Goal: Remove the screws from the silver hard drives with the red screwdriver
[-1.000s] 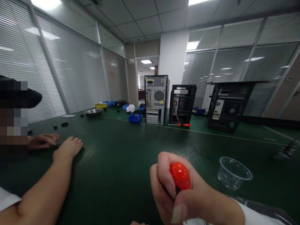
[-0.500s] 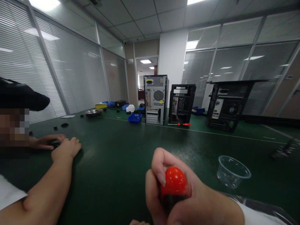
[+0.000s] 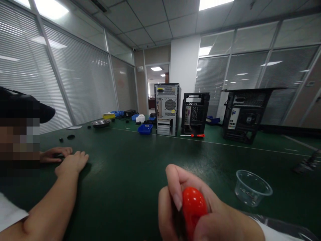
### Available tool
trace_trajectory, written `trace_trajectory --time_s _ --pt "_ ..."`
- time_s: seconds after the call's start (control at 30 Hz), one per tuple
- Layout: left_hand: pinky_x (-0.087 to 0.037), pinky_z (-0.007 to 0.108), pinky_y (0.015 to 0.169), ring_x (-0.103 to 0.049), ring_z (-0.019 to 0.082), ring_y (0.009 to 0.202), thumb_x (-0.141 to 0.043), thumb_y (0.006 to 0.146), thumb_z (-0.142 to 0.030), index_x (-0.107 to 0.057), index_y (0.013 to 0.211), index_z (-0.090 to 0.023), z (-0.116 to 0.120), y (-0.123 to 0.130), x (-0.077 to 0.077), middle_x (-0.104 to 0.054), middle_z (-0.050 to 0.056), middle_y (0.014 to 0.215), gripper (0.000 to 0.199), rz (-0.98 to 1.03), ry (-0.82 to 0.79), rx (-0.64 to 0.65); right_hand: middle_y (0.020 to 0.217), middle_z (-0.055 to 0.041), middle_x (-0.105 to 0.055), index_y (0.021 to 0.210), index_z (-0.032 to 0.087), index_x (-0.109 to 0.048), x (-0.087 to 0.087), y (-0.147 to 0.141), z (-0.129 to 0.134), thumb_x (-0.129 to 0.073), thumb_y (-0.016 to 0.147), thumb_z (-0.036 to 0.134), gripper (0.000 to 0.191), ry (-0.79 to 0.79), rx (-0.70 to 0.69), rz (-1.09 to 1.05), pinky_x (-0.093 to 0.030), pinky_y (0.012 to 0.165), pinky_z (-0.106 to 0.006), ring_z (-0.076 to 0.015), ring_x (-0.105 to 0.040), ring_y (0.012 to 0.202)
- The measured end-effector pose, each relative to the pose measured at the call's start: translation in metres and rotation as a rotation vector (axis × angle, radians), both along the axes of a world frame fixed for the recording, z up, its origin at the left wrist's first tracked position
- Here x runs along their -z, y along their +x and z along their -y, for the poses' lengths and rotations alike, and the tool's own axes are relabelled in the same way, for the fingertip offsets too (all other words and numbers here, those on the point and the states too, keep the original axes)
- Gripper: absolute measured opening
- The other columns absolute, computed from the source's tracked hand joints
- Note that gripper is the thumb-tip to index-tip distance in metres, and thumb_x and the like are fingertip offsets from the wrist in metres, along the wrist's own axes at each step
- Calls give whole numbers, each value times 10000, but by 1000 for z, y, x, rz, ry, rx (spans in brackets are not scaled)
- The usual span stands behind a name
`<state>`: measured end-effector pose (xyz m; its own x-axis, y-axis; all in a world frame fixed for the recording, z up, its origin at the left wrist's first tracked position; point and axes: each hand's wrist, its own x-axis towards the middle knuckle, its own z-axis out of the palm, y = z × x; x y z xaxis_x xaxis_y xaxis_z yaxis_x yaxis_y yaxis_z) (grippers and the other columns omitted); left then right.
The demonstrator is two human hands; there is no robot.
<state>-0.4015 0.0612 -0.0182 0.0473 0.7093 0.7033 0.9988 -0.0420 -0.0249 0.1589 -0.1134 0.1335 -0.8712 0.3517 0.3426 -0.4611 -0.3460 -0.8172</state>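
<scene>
My right hand (image 3: 190,207) is closed around a red, glossy, rounded handle (image 3: 194,206) at the lower centre, above the green table (image 3: 125,174). Its lower part is hidden by my fingers and the bottom edge of the view. To the right of my wrist stands a clear plastic cup (image 3: 253,187) with some small pieces at its bottom. My left hand does not show.
At the left a person's forearm (image 3: 60,190) and hands rest on the table. Along the back stand a grey computer case (image 3: 167,110), two black cases (image 3: 195,113), a red screwdriver (image 3: 198,135), a blue tray (image 3: 145,129) and a metal dish (image 3: 101,123).
My right hand has shifted slightly down and right in view, and the red handle is turned so more of it shows. The fingertips seen at the bottom edge are gone.
</scene>
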Motion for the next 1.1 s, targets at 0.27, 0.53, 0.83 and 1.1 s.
trace_trajectory --time_s 0.27,0.53,0.83,1.1 --pt "-461 514 863 -661 316 1089 -551 757 -674 -601 596 -270 32 62 -44 -592 65 703 437 253 -366 327 738 -15 -566 1045 112 -640 7 -12 -1 -416 1067 474 426 165 128 -195 -420 545 -181 -86 -493 577" --pt "-491 450 765 -658 266 797 -322 801 -849 -601 636 -284 56 98 -92 -477 36 620 651 414 -469 601 691 33 -594 915 191 -532 6 -8 -1 -744 924 367 276 74 151 -119 -420 507 -120 -46 -519 527" --pt "-528 512 742 -659 325 869 -588 757 -814 -720 827 -393 162 281 -16 -587 60 739 446 536 -753 646 871 -50 -625 1134 115 -657 9 -5 1 -452 1064 498 440 182 171 -36 -446 631 -216 -104 -584 709" --pt "-550 541 774 -659 335 900 -612 762 -787 -723 857 -382 140 248 -51 -598 54 757 430 540 -731 609 918 19 -619 1033 190 -546 2 3 3 -822 883 375 364 80 146 150 -439 676 -183 -60 -585 743"
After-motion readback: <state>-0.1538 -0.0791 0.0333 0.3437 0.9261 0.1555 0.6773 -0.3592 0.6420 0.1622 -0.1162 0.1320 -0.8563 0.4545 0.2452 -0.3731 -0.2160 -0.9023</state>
